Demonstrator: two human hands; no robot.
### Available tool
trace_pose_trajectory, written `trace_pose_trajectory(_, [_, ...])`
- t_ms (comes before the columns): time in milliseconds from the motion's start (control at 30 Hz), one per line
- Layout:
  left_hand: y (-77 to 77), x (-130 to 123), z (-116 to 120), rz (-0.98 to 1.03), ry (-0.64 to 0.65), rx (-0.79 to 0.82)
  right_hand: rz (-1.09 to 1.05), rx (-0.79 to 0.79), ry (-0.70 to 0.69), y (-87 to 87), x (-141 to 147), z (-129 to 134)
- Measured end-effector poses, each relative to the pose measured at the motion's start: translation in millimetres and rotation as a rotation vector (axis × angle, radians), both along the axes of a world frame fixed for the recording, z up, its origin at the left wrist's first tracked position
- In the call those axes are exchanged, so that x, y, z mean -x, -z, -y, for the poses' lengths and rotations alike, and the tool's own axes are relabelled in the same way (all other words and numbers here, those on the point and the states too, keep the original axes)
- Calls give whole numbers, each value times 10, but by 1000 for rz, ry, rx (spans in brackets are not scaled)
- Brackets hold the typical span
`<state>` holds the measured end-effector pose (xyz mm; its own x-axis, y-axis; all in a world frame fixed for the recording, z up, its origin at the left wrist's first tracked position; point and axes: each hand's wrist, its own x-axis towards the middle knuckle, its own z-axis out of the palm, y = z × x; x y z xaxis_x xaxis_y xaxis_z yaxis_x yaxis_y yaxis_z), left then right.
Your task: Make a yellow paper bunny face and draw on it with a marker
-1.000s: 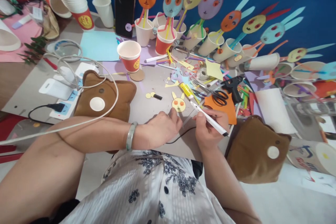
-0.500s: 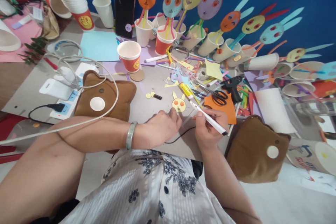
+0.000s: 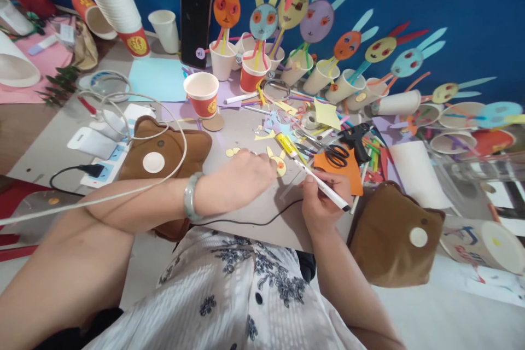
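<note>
My right hand [image 3: 326, 202] is closed around a white marker [image 3: 328, 191], held slantwise like a pen. Its black end points down to the right; its other end points toward the paper face. My left hand [image 3: 246, 178], back upward, is over the tabletop at the left edge of a small yellow paper rabbit face [image 3: 279, 166] with orange eyes. It covers part of that face, and its curled fingers are mostly hidden. Just beyond it lie small yellow paper circles [image 3: 232, 152]. A yellow glue-like tube [image 3: 286, 145] lies above the rabbit face.
Black scissors [image 3: 337, 155] and a glue gun [image 3: 356, 139] lie on orange paper to the right among paper scraps. A red paper cup [image 3: 202, 95] stands ahead. Paper rabbits in cups [image 3: 223, 63] line the blue wall. A power strip [image 3: 98, 169] and brown cushion [image 3: 164, 145] are left.
My left hand has shifted left and away from me, now hiding the small black cap-like piece and part of the rabbit face. The view has turned slightly; my right hand keeps the marker.
</note>
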<state>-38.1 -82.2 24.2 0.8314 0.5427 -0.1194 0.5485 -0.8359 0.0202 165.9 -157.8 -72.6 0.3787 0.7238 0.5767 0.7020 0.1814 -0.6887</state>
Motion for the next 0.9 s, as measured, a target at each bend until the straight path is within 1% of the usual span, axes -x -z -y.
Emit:
trace_pose_trajectory(100, [35,35,-186,36,-57,-41,-27,-15,-9,-6,6,-1])
trace_pose_trajectory(233, [124,14,-367,-13,-123,-28,-30,-15,-3,-35,24,3])
trace_pose_trajectory(367, [171,-10,-441,-84,-130,-10,-39,-6,-6,-30,20,21])
trace_pose_trajectory(433, [161,-6,-450,-114,-124,6,-48,-4,-3,-20,15,30])
trace_pose_trajectory(500, [132,4,-449,-97,-121,23,-70,-9,-13,-23,20,32])
trace_pose_trajectory(600, [69,10,-442,-7,-100,105,-200,5,-62,-69,50,11])
trace_pose_trajectory(700, [17,-9,-435,86,-61,236,-449,64,-137,-126,75,-28])
trace_pose_trajectory(767, [3,-27,-429,136,-53,293,-584,123,-186,-141,74,-47])
trace_pose_trajectory(833, [6,-40,-419,178,-54,324,-649,169,-219,-135,61,-56])
trace_pose_trajectory(900, [19,-46,-409,201,-55,339,-662,190,-234,-118,49,-56])
